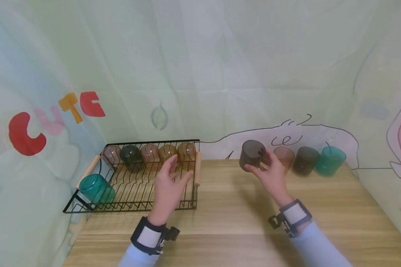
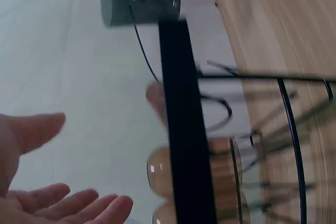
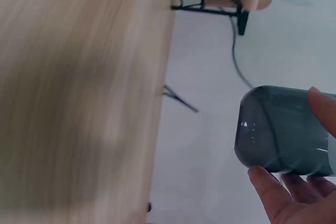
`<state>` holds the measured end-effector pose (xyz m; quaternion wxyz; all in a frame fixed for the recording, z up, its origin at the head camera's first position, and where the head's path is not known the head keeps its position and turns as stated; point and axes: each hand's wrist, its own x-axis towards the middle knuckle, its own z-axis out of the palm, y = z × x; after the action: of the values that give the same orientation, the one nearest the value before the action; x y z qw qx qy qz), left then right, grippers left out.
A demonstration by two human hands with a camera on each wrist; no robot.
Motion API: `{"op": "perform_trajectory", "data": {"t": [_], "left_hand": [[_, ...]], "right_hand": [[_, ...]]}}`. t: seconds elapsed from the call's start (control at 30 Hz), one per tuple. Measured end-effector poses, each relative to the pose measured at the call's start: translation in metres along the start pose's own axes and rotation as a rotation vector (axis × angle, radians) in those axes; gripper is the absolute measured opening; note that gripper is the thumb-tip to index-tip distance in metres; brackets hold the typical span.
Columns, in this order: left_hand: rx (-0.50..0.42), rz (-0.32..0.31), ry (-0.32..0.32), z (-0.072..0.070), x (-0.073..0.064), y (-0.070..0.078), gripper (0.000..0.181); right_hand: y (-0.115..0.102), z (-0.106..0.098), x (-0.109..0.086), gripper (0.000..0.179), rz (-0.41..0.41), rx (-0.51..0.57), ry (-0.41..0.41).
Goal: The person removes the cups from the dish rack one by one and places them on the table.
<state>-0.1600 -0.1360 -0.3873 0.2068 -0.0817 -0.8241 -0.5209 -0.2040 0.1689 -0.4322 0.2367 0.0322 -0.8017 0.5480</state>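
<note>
My right hand grips a dark grey glass cup by its side, the rim facing up. In the right wrist view the see-through grey cup lies between thumb and curled fingers, raised beside the wooden table. My left hand hangs with nothing in it over the right part of a black wire dish rack, fingers and thumb spread apart. Nearest to it are two amber cups, one left of the other, upside down along the rack's back.
Along the rack's back also stand a pinkish cup, a dark grey one and a pale mauve one. A teal cup leans at the front left. Right on the table are brownish-pink, dark and teal cups.
</note>
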Motion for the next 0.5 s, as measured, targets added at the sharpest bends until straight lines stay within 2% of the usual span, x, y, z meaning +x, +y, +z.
{"op": "perform_trajectory", "data": {"t": [0.2,0.4,0.5], "left_hand": [[0.121,-0.023,-0.045,-0.024,-0.004,-0.018,0.063],[0.341,0.011,-0.192,-0.036,-0.011,-0.031,0.058],[0.406,0.019,-0.251,-0.037,-0.014,-0.035,0.058]], "right_hand": [[0.019,-0.002,0.006,0.084,0.083,-0.028,0.035],[0.026,0.001,0.008,0.087,0.115,-0.029,0.057],[0.033,0.003,0.01,0.087,0.124,-0.025,0.072]]}}
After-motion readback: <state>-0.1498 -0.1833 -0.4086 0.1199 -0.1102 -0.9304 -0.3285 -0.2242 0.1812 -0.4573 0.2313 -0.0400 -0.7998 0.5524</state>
